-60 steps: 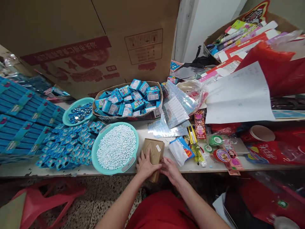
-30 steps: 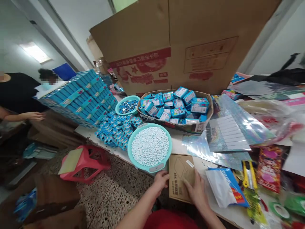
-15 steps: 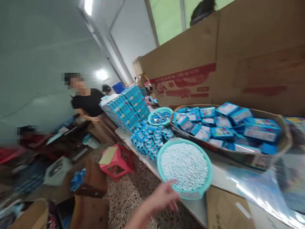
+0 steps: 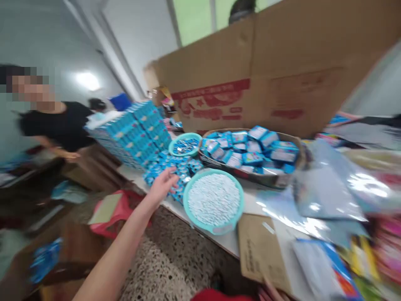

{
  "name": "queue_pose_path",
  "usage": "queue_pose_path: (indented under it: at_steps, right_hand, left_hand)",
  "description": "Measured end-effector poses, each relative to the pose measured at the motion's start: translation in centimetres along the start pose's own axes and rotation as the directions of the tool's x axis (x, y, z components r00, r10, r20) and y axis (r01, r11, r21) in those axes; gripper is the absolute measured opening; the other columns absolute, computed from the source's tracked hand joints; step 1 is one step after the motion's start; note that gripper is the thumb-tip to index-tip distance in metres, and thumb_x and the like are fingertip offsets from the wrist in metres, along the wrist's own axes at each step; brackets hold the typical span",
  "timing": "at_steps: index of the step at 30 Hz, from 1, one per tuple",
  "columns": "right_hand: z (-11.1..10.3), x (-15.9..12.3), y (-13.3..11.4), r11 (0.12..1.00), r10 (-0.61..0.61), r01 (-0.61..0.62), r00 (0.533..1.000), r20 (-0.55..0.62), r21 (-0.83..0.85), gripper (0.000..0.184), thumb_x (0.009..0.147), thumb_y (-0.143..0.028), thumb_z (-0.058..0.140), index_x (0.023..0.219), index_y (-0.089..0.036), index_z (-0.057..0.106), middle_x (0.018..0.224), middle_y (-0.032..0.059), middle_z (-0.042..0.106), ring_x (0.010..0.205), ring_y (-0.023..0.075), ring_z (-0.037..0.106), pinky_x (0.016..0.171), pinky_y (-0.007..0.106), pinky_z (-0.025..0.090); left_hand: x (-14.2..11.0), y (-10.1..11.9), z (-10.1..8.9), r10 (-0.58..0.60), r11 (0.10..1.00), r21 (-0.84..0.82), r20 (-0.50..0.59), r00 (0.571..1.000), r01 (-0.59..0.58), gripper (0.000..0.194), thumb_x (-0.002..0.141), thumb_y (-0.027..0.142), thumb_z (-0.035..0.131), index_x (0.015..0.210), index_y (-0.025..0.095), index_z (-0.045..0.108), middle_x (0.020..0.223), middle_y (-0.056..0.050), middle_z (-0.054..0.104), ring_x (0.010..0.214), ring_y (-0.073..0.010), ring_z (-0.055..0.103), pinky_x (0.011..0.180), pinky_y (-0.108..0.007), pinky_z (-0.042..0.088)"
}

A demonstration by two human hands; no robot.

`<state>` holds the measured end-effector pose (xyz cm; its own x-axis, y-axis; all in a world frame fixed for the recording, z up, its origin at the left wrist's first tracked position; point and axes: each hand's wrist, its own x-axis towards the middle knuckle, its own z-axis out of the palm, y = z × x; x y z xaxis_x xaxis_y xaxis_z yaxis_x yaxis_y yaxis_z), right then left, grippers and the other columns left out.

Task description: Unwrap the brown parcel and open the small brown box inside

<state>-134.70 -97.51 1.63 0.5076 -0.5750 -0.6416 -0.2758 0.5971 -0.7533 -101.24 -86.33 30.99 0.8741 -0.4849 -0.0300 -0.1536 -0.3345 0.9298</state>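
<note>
My left hand (image 4: 164,182) reaches out over the pile of small blue packets (image 4: 184,167) on the table, its fingers apart and slightly blurred. Whether its fingertips touch the packets I cannot tell. Just right of it stands a turquoise basin (image 4: 241,196) full of small white pieces (image 4: 214,198). At the bottom edge, part of my right hand (image 4: 272,292) shows beside a flat brown cardboard piece (image 4: 261,246); most of its fingers are cut off or blurred. A second turquoise basin (image 4: 171,147) with blue, shiny pieces sits behind the pile.
A cut-down carton (image 4: 250,173) holds several blue boxes. Stacked blue cartons (image 4: 134,131) rise at the table's far left. A large cardboard sheet (image 4: 266,54) stands behind. Plastic bags (image 4: 326,188) lie at right. A red stool (image 4: 109,213) and a person in black (image 4: 65,125) are at left.
My left hand has moved forward from the near rim of the white-filled basin to the packet pile. The view has swung right, and part of my right hand has come into sight.
</note>
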Motion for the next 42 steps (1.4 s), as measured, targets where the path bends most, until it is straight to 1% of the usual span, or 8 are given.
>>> queue_pose_path:
  at_steps: [1,3,5,7,12,19,25,42]
  right_hand:
    - [-0.7,-1.5,0.3,0.996,0.033,-0.026,0.997,-0.076,0.081,0.056,0.057,-0.070,0.068,0.092,-0.027,0.060,0.093,0.0066,0.067,0.095,0.0280,0.064,0.081,0.043,0.055]
    - [-0.7,-3.4,0.0,0.925,0.145,-0.075,0.976,-0.163,0.371,0.058,0.039,-0.056,0.083,0.082,-0.025,0.060,0.088,0.0050,0.069,0.093,0.0279,0.065,0.086,0.040,0.053]
    - [0.1,-3.8,-0.8,0.883,0.148,-0.030,0.965,-0.218,0.468,0.055,0.036,-0.046,0.087,0.077,-0.021,0.060,0.085,0.0046,0.070,0.088,0.0246,0.065,0.084,0.036,0.053]
    - [0.6,-3.7,-1.4,0.862,0.153,0.005,0.951,-0.270,0.507,0.053,0.036,-0.040,0.087,0.077,-0.018,0.061,0.084,0.0046,0.070,0.085,0.0223,0.065,0.080,0.033,0.053]
    - [1.3,-4.2,-1.4,0.823,0.171,0.046,0.931,-0.323,0.566,0.046,0.036,-0.030,0.085,0.073,-0.016,0.062,0.076,0.0040,0.070,0.077,0.0191,0.064,0.071,0.028,0.052]
    - [1.8,-4.6,-1.8,0.802,0.189,0.077,0.908,-0.375,0.592,0.029,0.042,-0.015,0.070,0.070,-0.016,0.060,0.069,0.0022,0.068,0.069,0.0185,0.063,0.062,0.027,0.050]
    - [1.0,-4.2,-2.2,0.807,0.187,0.076,0.907,-0.377,0.585,0.032,0.042,-0.011,0.058,0.073,-0.017,0.059,0.067,0.0011,0.067,0.064,0.0204,0.062,0.057,0.030,0.051]
    - [-1.3,-3.4,-1.8,0.773,0.198,0.019,0.943,-0.269,0.635,0.033,0.040,-0.002,0.057,0.068,-0.018,0.060,0.060,-0.0013,0.065,0.061,0.0180,0.061,0.062,0.034,0.054]
  left_hand:
    - [-2.1,-2.3,2.5,-0.053,0.998,-0.013,0.211,0.976,0.057,0.048,0.069,0.038,0.067,0.111,0.016,0.061,0.085,-0.007,0.064,0.060,-0.0151,0.060,0.048,-0.022,0.047]
    - [-6.3,-6.5,7.0,-0.109,0.992,0.010,0.554,0.825,0.124,0.037,0.073,0.035,0.063,0.106,0.017,0.066,0.087,-0.007,0.066,0.063,-0.0147,0.060,0.057,-0.024,0.049]
    - [-9.8,-9.6,10.5,-0.121,0.993,0.080,0.754,0.646,0.093,0.036,0.078,0.031,0.058,0.110,0.018,0.064,0.091,-0.007,0.067,0.075,-0.0177,0.062,0.069,-0.027,0.049]
    - [-12.0,-11.5,13.5,-0.068,0.983,0.148,0.840,0.539,-0.106,0.036,0.081,0.025,0.051,0.116,0.019,0.061,0.098,-0.007,0.067,0.087,-0.0197,0.061,0.080,-0.031,0.048]
    - [-13.3,-12.9,19.4,0.137,0.593,0.307,0.872,0.469,-0.744,0.040,0.083,0.023,0.054,0.122,0.019,0.052,0.126,-0.011,0.053,0.116,-0.0257,0.047,0.098,-0.042,0.040]
    - [-13.1,-12.7,23.5,0.106,0.200,0.309,0.937,0.334,-0.930,0.061,0.077,0.036,0.063,0.130,0.008,0.046,0.114,-0.021,0.056,0.103,-0.0331,0.055,0.085,-0.043,0.048]
    - [-13.6,-12.9,23.6,0.051,0.174,0.330,0.938,0.344,-0.928,0.053,0.083,0.029,0.048,0.133,0.010,0.044,0.131,-0.024,0.046,0.118,-0.0423,0.046,0.080,-0.045,0.051]
    - [-13.1,-10.3,24.9,0.037,0.220,0.370,0.922,0.387,-0.903,0.046,0.079,0.029,0.052,0.121,0.013,0.050,0.117,-0.022,0.053,0.101,-0.0357,0.055,0.072,-0.041,0.051]
